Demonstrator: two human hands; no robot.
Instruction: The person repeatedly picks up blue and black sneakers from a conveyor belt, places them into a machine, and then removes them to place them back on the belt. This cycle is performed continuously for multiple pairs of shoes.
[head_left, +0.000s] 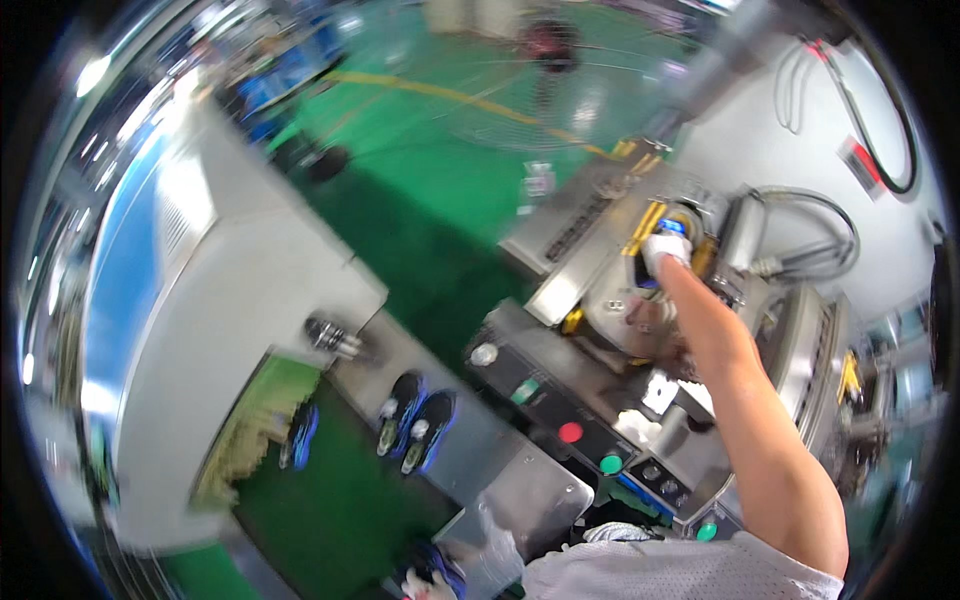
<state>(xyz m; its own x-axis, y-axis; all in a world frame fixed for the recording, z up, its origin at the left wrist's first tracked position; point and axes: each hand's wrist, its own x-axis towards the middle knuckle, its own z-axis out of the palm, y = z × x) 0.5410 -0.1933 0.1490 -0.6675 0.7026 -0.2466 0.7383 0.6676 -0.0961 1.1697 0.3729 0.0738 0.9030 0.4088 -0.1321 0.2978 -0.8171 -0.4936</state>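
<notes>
The right hand (665, 250), in a white glove, has its fingers curled down over a blue-and-yellow piece (678, 226) seated in the head of a steel machine (600, 300) at the far right; whether they pinch it or only press on it I cannot tell. The bare forearm runs back from there to the near right edge. By the look of it the step in hand is seating or gripping that piece in the machine head, and the next move would call for a steady wrist and a clean line between the yellow guards (645, 225) beside it. The left hand is not in view. Nearer, a control panel (570, 420) carries red and green buttons. On the near left, a steel conveyor tray (470, 450) holds a pair of dark shoes with blue trim (415, 420).
</notes>
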